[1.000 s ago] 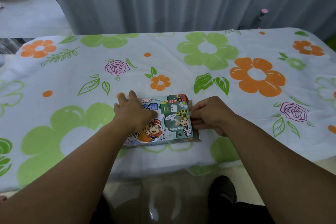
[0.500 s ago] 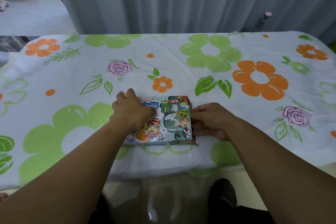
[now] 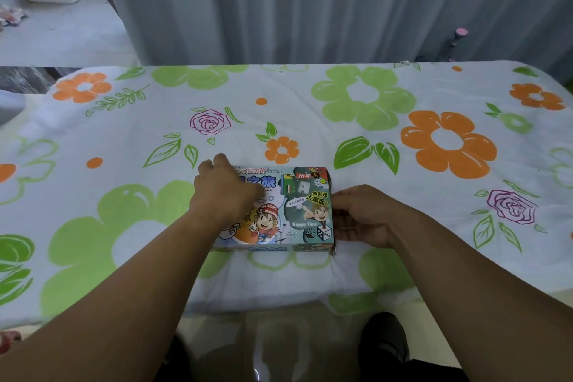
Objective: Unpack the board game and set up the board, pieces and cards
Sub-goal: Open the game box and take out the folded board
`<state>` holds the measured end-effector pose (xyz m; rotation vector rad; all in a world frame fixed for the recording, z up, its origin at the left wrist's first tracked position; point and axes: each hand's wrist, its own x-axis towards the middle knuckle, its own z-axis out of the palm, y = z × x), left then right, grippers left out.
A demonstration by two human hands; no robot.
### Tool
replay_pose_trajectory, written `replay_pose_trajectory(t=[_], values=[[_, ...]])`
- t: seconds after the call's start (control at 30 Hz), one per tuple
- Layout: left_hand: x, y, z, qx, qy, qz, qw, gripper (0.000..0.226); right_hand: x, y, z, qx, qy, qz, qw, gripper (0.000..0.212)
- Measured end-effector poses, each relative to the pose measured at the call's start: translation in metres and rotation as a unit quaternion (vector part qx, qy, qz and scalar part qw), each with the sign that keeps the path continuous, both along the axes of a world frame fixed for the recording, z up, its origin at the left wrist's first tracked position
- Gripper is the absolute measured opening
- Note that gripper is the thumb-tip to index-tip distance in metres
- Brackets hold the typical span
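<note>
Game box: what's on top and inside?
Left hand rests on top of the game box, covering its left part; right hand holds the right end. Nothing inside shows; the cardboard hides it.

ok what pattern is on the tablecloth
The tablecloth is white with green and orange flowers and purple roses; head view.

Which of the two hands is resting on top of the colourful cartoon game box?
The left hand: it lies across the lid of the colourful cardboard game box, while the right hand grips the box's right end.
</note>
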<state>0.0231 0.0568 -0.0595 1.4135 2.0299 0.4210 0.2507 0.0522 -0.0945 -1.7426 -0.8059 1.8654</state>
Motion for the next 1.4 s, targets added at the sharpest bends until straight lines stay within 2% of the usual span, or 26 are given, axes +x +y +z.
replay_pose_trajectory(t=[0.17,0.3,0.37,0.7,0.87,1.07,1.13,1.23,1.33,1.4], values=[[-0.002,0.004,0.001,-0.010,-0.070,0.072,0.995,0.069,0.007,0.001,0.001,0.002,0.007,-0.013,1.000,0.013],[-0.003,0.006,-0.001,-0.003,-0.145,0.130,0.981,0.028,0.011,-0.001,0.002,-0.004,0.017,-0.015,1.000,0.018],[-0.003,0.007,-0.003,0.000,-0.164,0.151,0.975,0.019,0.013,-0.002,0.002,-0.007,0.020,-0.017,1.000,0.018],[-0.009,0.011,-0.013,-0.013,-0.212,0.209,0.955,0.015,0.025,-0.001,-0.002,-0.002,0.013,-0.065,0.998,0.026],[-0.012,0.010,-0.017,-0.020,-0.227,0.216,0.949,0.003,0.038,-0.003,-0.004,-0.006,0.021,-0.090,0.996,0.027],[-0.014,0.013,-0.021,-0.023,-0.224,0.221,0.949,0.011,0.043,-0.005,-0.009,-0.016,0.034,-0.099,0.994,0.034],[-0.014,0.013,-0.021,-0.023,-0.223,0.226,0.948,0.005,0.042,-0.007,-0.008,-0.015,0.048,-0.079,0.996,0.044],[-0.013,0.012,-0.019,-0.027,-0.236,0.237,0.942,0.018,0.041,-0.008,-0.008,-0.005,0.063,-0.059,0.996,0.058],[-0.011,0.011,-0.018,-0.028,-0.250,0.237,0.938,0.021,0.043,-0.008,-0.009,0.009,0.075,-0.066,0.995,0.057],[-0.009,0.010,-0.017,-0.023,-0.252,0.234,0.939,0.021,0.046,-0.007,-0.008,0.027,0.079,-0.087,0.993,0.049]])
